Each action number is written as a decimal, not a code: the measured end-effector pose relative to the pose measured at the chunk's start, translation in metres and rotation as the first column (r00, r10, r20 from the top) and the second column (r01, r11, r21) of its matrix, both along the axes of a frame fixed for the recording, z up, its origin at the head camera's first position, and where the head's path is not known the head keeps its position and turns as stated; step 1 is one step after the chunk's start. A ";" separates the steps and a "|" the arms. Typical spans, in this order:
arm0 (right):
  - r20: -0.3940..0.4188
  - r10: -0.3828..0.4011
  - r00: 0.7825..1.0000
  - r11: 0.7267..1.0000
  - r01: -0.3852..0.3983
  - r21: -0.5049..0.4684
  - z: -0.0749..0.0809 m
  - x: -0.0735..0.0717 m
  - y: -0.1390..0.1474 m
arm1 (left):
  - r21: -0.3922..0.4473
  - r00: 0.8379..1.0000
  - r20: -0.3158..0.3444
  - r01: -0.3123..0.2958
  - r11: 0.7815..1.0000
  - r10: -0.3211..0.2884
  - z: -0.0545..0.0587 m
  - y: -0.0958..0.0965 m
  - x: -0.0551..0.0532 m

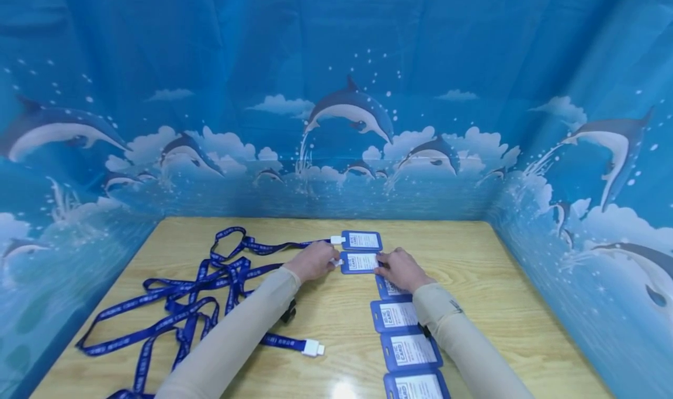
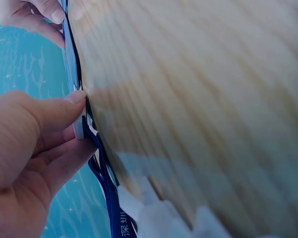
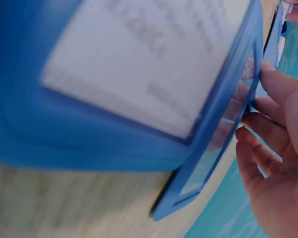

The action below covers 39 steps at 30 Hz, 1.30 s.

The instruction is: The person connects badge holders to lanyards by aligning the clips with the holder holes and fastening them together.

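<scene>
I can read "CARD" on these blue badges (image 1: 412, 350) and "深圳" on my blue strap (image 2: 111, 198)

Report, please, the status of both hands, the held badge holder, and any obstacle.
Left fingers pinching white plastic clip; right fingers gripping second-farthest blue rectangular badge holder. No obstruction visible between them.

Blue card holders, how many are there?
6 in one column: farthest holder, second holder, third holder partly behind the right hand, fourth holder, fifth holder, nearest holder. More may be out of view.
</scene>
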State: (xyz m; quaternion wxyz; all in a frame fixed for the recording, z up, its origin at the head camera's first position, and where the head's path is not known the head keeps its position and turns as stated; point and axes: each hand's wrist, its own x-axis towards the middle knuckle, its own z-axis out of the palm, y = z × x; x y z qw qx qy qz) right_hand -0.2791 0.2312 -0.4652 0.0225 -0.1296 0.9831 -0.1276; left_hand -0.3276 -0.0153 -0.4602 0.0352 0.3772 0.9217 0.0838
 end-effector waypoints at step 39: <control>0.066 -0.127 0.990 0.982 0.135 -0.129 -0.002 -0.001 0.002 | 0.019 0.999 0.028 -0.035 0.999 0.035 0.002 0.009 -0.005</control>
